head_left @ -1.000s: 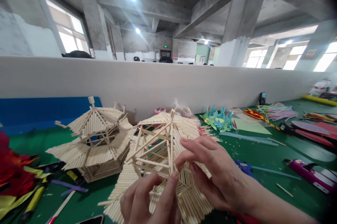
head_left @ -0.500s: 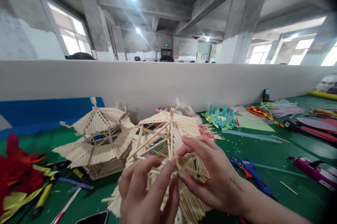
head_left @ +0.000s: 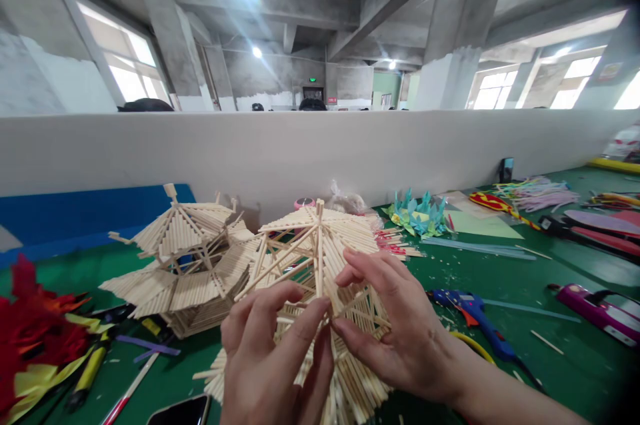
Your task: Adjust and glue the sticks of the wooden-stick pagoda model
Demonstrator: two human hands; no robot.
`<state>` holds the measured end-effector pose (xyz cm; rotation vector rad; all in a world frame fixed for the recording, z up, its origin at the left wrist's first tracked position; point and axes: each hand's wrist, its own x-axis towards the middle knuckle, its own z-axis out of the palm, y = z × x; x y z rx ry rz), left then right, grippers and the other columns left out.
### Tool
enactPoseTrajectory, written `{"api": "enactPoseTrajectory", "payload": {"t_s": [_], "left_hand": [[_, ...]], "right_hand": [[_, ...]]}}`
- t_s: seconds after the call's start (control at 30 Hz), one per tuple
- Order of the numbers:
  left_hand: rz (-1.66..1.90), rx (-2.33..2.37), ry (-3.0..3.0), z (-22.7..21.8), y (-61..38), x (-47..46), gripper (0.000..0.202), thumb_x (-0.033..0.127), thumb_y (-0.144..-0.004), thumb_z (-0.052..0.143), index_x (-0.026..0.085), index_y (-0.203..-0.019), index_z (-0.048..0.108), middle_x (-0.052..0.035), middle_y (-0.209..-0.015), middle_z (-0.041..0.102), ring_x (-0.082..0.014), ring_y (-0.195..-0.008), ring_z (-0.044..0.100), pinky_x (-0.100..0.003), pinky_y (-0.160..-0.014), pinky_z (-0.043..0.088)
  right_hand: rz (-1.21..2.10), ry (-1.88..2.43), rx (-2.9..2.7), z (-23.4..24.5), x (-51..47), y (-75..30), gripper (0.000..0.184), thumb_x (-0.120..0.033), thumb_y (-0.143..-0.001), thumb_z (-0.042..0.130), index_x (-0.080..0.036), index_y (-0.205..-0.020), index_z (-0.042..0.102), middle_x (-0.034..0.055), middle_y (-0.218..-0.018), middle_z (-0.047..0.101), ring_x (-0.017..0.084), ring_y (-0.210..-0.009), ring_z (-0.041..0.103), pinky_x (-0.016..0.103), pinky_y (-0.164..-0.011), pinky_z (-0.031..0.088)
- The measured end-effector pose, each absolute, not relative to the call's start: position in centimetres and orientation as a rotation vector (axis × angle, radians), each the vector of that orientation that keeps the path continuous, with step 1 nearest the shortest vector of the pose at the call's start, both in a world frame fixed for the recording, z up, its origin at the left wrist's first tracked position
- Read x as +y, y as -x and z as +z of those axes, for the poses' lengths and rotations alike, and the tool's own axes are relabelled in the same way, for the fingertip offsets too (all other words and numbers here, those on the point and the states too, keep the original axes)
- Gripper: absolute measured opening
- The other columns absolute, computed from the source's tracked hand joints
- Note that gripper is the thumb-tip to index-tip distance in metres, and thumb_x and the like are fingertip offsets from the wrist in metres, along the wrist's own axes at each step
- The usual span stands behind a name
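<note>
A half-built pavilion roof of thin wooden sticks (head_left: 305,238) stands on the green table (head_left: 500,278) in front of me. My left hand (head_left: 273,358) reaches up from below, its fingertips pinching a thin stick in the open frame. My right hand (head_left: 395,328) cups the model's right side, thumb and fingers pressed on the sticks close to the left fingertips. A finished stick pavilion (head_left: 185,258) sits just to the left, touching the model.
A blue glue gun (head_left: 475,318) and a purple one (head_left: 600,318) lie at right. Teal paper flowers (head_left: 415,215) and coloured strips sit behind. Red and yellow paper (head_left: 35,338), pens and a phone (head_left: 183,410) are at left. A white partition (head_left: 320,152) borders the table.
Both hands have risen slightly on the model and closed together over the frame's front. The view has drifted a little to the right, uncovering the blue glue gun.
</note>
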<state>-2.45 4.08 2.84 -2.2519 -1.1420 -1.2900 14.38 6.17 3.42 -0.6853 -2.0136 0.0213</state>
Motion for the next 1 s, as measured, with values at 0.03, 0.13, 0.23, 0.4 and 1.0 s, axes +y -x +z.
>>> {"api": "enactPoseTrajectory", "payload": {"t_s": [0.03,0.13,0.23,0.4,1.0], "left_hand": [[-1.287,-1.143,2.251,2.8,2.5,4.1,0.025,0.004,-0.071,0.056,0.016,-0.093,0.06,-0.0089,-0.099,0.048,-0.0254,-0.089,0.046,-0.044,-0.074,0.039],[-1.285,-1.154,2.246,2.8,2.5,4.0,0.027,0.004,-0.071,0.056,0.017,-0.094,0.061,-0.0086,-0.1,0.049,-0.0253,-0.09,0.046,-0.043,-0.075,0.039],[-1.285,-1.159,2.246,2.6,2.6,4.0,0.028,0.004,-0.072,0.054,0.018,-0.095,0.061,-0.0081,-0.1,0.049,-0.025,-0.091,0.046,-0.043,-0.076,0.039],[-1.254,-1.091,2.271,2.1,3.2,4.1,0.032,0.005,-0.072,0.057,0.016,-0.102,0.058,-0.0083,-0.1,0.048,-0.0226,-0.089,0.046,-0.039,-0.075,0.041],[-1.308,-1.08,2.21,1.6,3.5,4.3,0.032,-0.001,-0.072,0.051,0.02,-0.095,0.059,-0.0063,-0.097,0.049,-0.0213,-0.088,0.046,-0.037,-0.076,0.041]], "right_hand": [[0.017,0.687,-2.009,3.4,6.2,-14.4,0.062,-0.014,-0.074,0.059,-0.015,-0.129,0.03,0.0029,-0.098,0.058,0.015,-0.089,0.051,0.032,-0.084,0.039],[-0.002,0.679,-1.996,3.3,6.3,-14.3,0.063,-0.013,-0.074,0.057,-0.016,-0.13,0.028,0.0027,-0.097,0.058,0.016,-0.088,0.051,0.034,-0.084,0.039],[0.002,0.677,-2.01,3.3,6.3,-14.2,0.063,-0.013,-0.074,0.056,-0.016,-0.13,0.027,0.0034,-0.097,0.058,0.017,-0.09,0.052,0.036,-0.085,0.038],[-0.012,0.703,-2.016,3.1,6.2,-14.0,0.064,-0.016,-0.073,0.057,-0.016,-0.129,0.028,0.0042,-0.098,0.058,0.018,-0.089,0.051,0.037,-0.083,0.038],[-0.063,0.77,-1.956,2.8,6.0,-13.3,0.064,-0.016,-0.07,0.057,-0.016,-0.128,0.029,0.0046,-0.096,0.059,0.02,-0.084,0.051,0.039,-0.079,0.038]]}}
